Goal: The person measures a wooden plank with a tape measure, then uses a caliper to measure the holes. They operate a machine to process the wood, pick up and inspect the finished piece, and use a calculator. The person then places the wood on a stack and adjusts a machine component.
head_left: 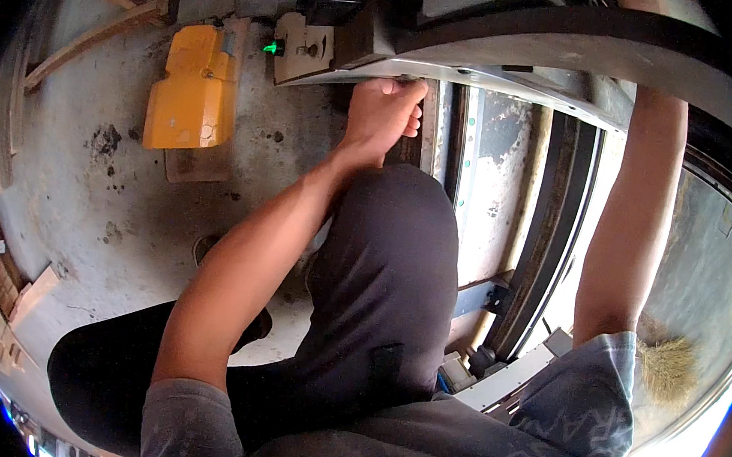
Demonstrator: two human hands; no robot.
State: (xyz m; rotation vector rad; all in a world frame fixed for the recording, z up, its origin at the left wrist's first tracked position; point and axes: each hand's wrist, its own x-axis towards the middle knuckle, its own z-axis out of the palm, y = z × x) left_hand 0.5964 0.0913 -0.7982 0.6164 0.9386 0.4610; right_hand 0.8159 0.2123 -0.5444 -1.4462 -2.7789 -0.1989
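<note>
My left hand (384, 114) is closed, thumb and fingers pressed together at the lower edge of a pale metal panel (498, 82). Something small and dark shows by the thumb tip, too small to name. My right forearm (638, 215) reaches up along the right side and passes behind a thick dark curved bar (569, 55). Above the bar a bit more of that arm's skin shows, but the right hand itself lies beyond the top of the picture. A grey box end with a lit green switch (274, 48) sits left of my left hand.
My bent knee (394, 248) in dark trousers is just below my left hand. A yellow foot-pedal-like cover (189, 90) stands on the stained concrete floor (127, 210). Dark machine rails (546, 234) run down on the right. A straw-coloured brush head (667, 371) lies beyond my right arm.
</note>
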